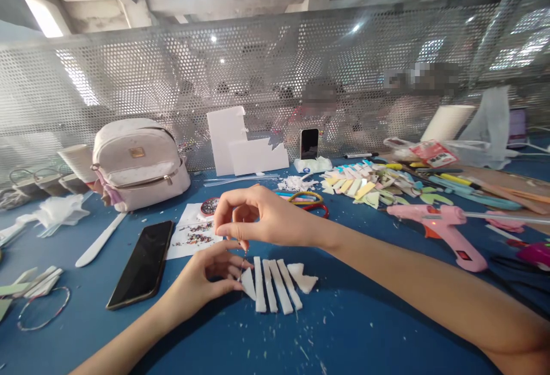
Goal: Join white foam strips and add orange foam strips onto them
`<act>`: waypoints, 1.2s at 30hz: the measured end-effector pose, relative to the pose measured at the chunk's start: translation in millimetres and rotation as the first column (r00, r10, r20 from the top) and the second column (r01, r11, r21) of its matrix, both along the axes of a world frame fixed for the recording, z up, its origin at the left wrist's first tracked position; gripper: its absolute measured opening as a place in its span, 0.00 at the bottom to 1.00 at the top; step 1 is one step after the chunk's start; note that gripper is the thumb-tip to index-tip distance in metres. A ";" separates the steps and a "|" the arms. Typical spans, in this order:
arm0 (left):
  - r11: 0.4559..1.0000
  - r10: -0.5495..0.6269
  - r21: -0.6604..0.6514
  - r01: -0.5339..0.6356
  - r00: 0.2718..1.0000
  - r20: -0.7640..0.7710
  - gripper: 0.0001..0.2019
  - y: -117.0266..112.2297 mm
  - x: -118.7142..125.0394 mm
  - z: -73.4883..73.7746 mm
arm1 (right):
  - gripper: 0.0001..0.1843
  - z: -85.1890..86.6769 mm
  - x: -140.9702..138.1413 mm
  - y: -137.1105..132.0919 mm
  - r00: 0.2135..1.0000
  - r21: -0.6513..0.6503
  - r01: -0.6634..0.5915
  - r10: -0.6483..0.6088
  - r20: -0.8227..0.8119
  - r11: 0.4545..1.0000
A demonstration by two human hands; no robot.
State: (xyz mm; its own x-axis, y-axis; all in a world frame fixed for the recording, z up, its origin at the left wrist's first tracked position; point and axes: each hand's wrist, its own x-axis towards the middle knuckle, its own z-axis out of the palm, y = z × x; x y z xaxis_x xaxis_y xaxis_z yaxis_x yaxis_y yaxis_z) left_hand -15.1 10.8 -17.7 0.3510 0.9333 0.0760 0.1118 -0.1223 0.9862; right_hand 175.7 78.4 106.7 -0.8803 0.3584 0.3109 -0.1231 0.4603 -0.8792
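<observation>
Several narrow white strips lie side by side on the blue table, with a notched white piece at their right end. My left hand is closed at the left end of this row, its thumb and fingertips at the edge of a small white triangular piece. Just above it, my right hand hovers with thumb and forefinger pinched together. What it holds, if anything, is too small to make out. Behind the hands lies a white paper with small coloured bits, and a round dish of similar bits.
A black phone lies left, near a white knife and a pale backpack. To the right are a pink glue gun, scissors and a pile of paper scraps. Another phone stands at the back.
</observation>
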 end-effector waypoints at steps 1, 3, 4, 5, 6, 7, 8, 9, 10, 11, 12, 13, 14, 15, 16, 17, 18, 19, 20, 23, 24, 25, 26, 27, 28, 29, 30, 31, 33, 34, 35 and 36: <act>1.000 0.001 -0.016 -0.001 1.000 0.023 0.26 0.7 0.1 -2.2 | 0.07 0.5 0.2 -0.3 1.000 0.004 -0.001 0.001 0.006 1.000; 0.999 0.004 -0.038 -0.002 0.998 0.055 0.26 2.0 -0.2 -6.0 | 0.05 1.0 0.3 -0.9 1.000 0.020 0.001 -0.002 0.013 1.000; 0.999 0.005 -0.047 -0.002 0.998 0.064 0.26 2.4 -0.5 -7.4 | 0.04 1.1 0.3 -1.0 1.000 0.030 0.003 -0.003 0.014 1.000; 0.999 0.007 -0.054 -0.003 0.998 0.070 0.26 2.7 -0.8 -8.5 | 0.04 1.0 0.2 -1.1 1.000 0.038 0.003 -0.004 0.011 0.999; 0.998 0.008 -0.059 -0.004 0.997 0.073 0.27 2.7 -1.0 -9.0 | 0.04 0.8 0.0 -1.0 1.000 0.043 0.003 -0.003 0.006 0.999; 0.998 0.010 -0.063 -0.005 0.997 0.075 0.27 2.4 -1.2 -9.0 | 0.04 0.4 -0.2 -0.7 1.000 0.046 0.001 -0.001 0.001 0.999; 0.998 0.012 -0.065 -0.007 0.997 0.076 0.27 1.9 -1.2 -8.6 | 0.05 0.0 -0.3 -0.5 1.000 0.046 -0.002 0.003 -0.004 0.999; 0.998 0.012 -0.064 -0.007 0.997 0.077 0.27 1.2 -1.1 -7.6 | 0.05 -0.5 -0.4 -0.2 1.000 0.043 -0.006 0.006 -0.006 0.999; 0.998 0.012 -0.063 -0.007 0.997 0.076 0.27 0.6 -0.9 -6.3 | 0.05 -0.9 -0.5 0.1 1.000 0.037 -0.009 0.009 -0.004 0.999; 0.998 0.011 -0.063 -0.007 0.997 0.074 0.26 0.0 -0.5 -4.7 | 0.05 -1.3 -0.5 0.3 1.000 0.029 -0.009 0.009 0.000 1.000; 0.998 0.010 -0.064 -0.005 0.997 0.072 0.25 -0.4 0.0 -3.0 | 0.05 -1.7 -0.5 0.6 1.000 0.024 -0.008 0.008 0.005 1.000; 0.998 0.009 -0.068 -0.004 0.998 0.070 0.24 -0.7 0.5 -1.3 | 0.05 -2.1 -0.5 0.9 1.000 0.025 -0.006 0.005 0.012 1.000; 0.997 0.008 -0.073 -0.002 0.998 0.070 0.24 -0.8 1.0 0.2 | 0.05 -2.5 -0.4 1.2 1.000 0.029 -0.002 0.001 0.018 1.000; 0.997 0.006 -0.079 0.000 0.997 0.072 0.24 -0.9 1.6 1.5 | 0.05 -2.9 -0.5 1.7 1.000 0.034 0.002 -0.003 0.023 0.999; 0.996 0.003 -0.085 0.003 0.997 0.076 0.24 -0.8 2.0 2.6 | 0.05 -3.4 -0.5 2.4 1.000 0.040 0.007 -0.008 0.026 0.999; 0.996 0.000 -0.090 0.007 0.997 0.080 0.24 -0.7 2.4 3.6 | 0.05 -3.9 -0.7 3.2 0.999 0.044 0.010 -0.011 0.030 0.999; 0.995 -0.004 -0.094 0.012 0.996 0.084 0.23 -0.7 2.8 4.4 | 0.05 -4.5 -0.9 4.0 0.999 0.045 0.013 -0.014 0.035 0.999; 0.995 -0.007 -0.097 0.015 0.996 0.086 0.23 -0.7 3.1 5.3 | 0.05 -5.1 -1.2 4.9 0.999 0.041 0.016 -0.017 0.040 0.999; 0.995 -0.010 -0.099 0.018 0.996 0.086 0.22 -0.9 3.4 6.2 | 0.05 -5.7 -1.5 5.7 0.999 0.037 0.020 -0.022 0.045 0.999; 0.995 -0.009 -0.094 0.016 0.998 0.069 0.19 -1.5 4.4 9.0 | 0.05 -7.1 -2.6 7.3 0.997 0.055 0.039 -0.043 0.064 0.998; 0.996 -0.005 -0.088 0.010 0.998 0.061 0.18 -1.8 4.7 9.9 | 0.05 -7.2 -2.8 7.6 0.997 0.067 0.045 -0.049 0.066 0.997; 0.997 0.003 -0.080 0.001 0.999 0.051 0.17 -2.0 5.1 10.8 | 0.05 -7.2 -2.9 7.7 0.996 0.078 0.047 -0.052 0.071 0.996; 0.998 0.011 -0.070 -0.008 0.999 0.041 0.17 -2.2 5.4 11.6 | 0.05 -6.8 -2.8 7.8 0.996 0.087 0.045 -0.052 0.077 0.995; 0.998 0.019 -0.058 -0.017 0.999 0.028 0.16 -2.5 5.6 12.3 | 0.05 -6.0 -2.5 7.8 0.995 0.094 0.040 -0.048 0.086 0.995; 0.999 0.027 -0.043 -0.026 1.000 0.011 0.15 -2.8 5.9 12.9 | 0.05 -5.0 -2.0 7.9 0.995 0.101 0.035 -0.045 0.093 0.994; 0.999 0.033 -0.025 -0.033 0.999 -0.008 0.15 -3.2 6.0 13.4 | 0.05 -3.8 -1.4 7.9 0.994 0.110 0.034 -0.045 0.096 0.993; 0.999 0.039 -0.006 -0.039 0.999 -0.028 0.14 -3.7 6.1 13.8 | 0.05 -2.7 -0.7 7.9 0.994 0.118 0.035 -0.046 0.097 0.992; 0.999 0.046 0.014 -0.045 0.998 -0.048 0.14 -4.3 6.2 14.3 | 0.06 -2.0 0.1 7.9 0.994 0.124 0.040 -0.052 0.097 0.992; 0.996 0.066 0.059 -0.061 0.994 -0.084 0.12 -5.5 6.1 15.2 | 0.06 -3.6 1.7 7.5 0.992 0.122 0.061 -0.074 0.103 0.991; 0.994 0.079 0.081 -0.071 0.992 -0.098 0.11 -6.0 5.9 15.9 | 0.06 -6.5 2.5 6.9 0.989 0.113 0.077 -0.090 0.115 0.991; 0.991 0.094 0.102 -0.083 0.990 -0.109 0.10 -6.5 5.7 16.6 | 0.06 -10.9 3.4 6.2 0.986 0.102 0.094 -0.107 0.129 0.990; 0.988 0.112 0.122 -0.097 0.987 -0.118 0.09 -6.9 5.5 17.5 | 0.04 -16.8 4.5 5.2 0.981 0.085 0.125 -0.136 0.135 0.988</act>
